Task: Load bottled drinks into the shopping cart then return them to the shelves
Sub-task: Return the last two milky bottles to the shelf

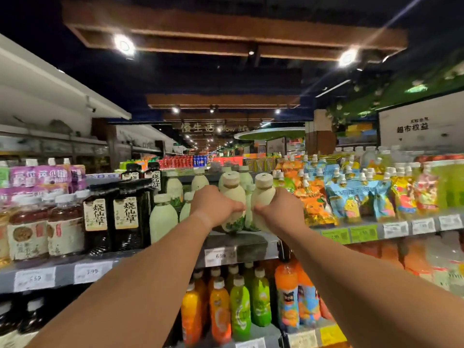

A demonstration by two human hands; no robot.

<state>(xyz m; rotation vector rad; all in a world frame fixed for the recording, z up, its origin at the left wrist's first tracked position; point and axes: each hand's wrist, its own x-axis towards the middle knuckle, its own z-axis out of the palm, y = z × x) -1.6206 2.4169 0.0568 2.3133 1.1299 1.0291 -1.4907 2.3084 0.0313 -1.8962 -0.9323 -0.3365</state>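
Up front, top shelf [241, 243] with grey edge and price tags. Two pale cream bottles with beige caps and leafy green bases, standing there side by side: left bottle [232, 197] gripped by left hand [213, 205], right bottle [262, 195] gripped by right hand [282, 209]. Fingers wrapped behind, mostly hidden. Labels blurred, unreadable.

2 bare forearms run up from the bottom edge to the left hand [213, 205] and right hand [282, 209]; no sleeves, watch or rings show.
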